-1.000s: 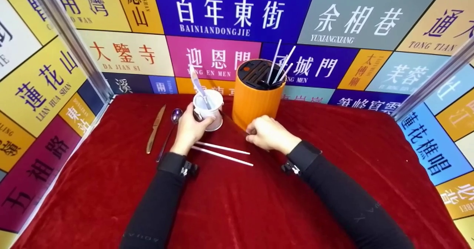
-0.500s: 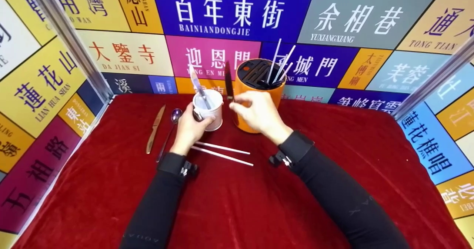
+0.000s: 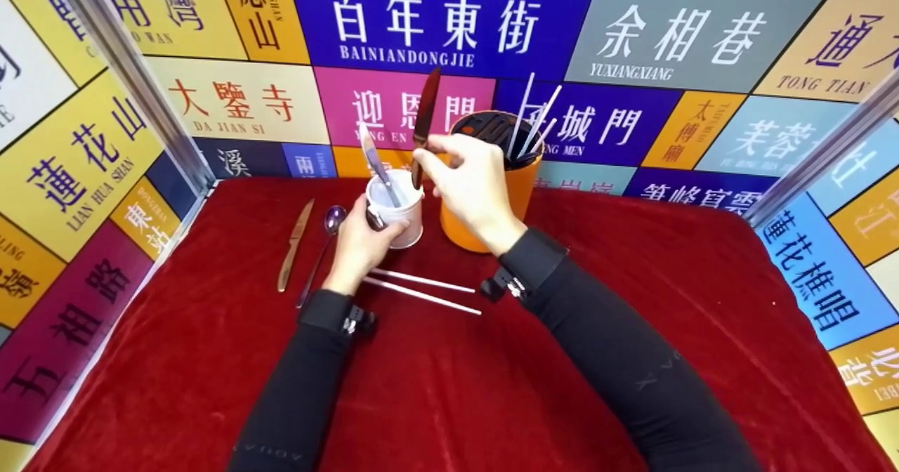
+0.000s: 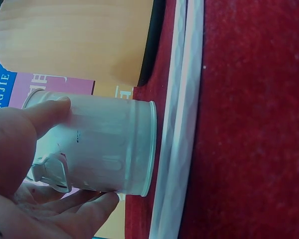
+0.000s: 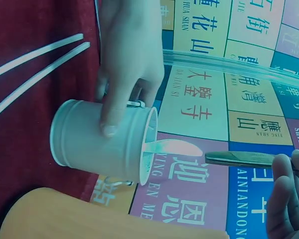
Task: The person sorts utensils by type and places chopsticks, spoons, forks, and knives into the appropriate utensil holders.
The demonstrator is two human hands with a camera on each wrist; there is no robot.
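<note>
My left hand (image 3: 369, 244) grips a small white metal bucket (image 3: 406, 226) on the cloth, thumb (image 4: 52, 112) along its side. A table knife (image 3: 379, 159) leans in the bucket, its shiny blade rising past the rim. With thumb and fingers, my right hand (image 3: 477, 184) pinches another table knife (image 3: 427, 110), blade up. That knife's handle end (image 5: 229, 158) points down toward the bucket's mouth, just above the blade standing there. The lower part of the knife in the bucket is hidden by its wall.
Right of the bucket stands an orange knife block (image 3: 520, 191) with a slotted black top holding several thin pale-handled utensils (image 3: 537, 121). Two white chopsticks (image 3: 428, 296) lie in front. To the left lie a third knife (image 3: 293, 247) and a purple-tinted spoon (image 3: 334, 219). Printed panels stand behind.
My right hand has risen from beside the block's base, bringing a table knife up and left over the bucket. My left hand keeps its hold on the bucket.
</note>
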